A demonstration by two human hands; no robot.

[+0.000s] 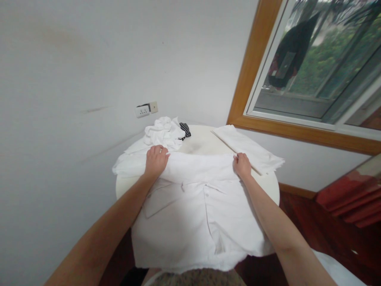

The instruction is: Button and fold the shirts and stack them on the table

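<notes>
A white button-front shirt (pixel 190 214) lies spread across a small round white table (pixel 269 186), its hem hanging off the near edge. My left hand (pixel 155 160) grips the shirt's far left corner with curled fingers. My right hand (pixel 242 165) pinches the far right corner. Both hands sit along the shirt's far edge, about a shirt's width apart.
A crumpled white cloth (pixel 163 133) and a black striped piece (pixel 185 130) lie at the table's far side. A folded white cloth (pixel 248 147) rests at the far right. A wall socket (pixel 145 109), a wood-framed window (pixel 300 127) and red-brown floor (pixel 300 222) surround the table.
</notes>
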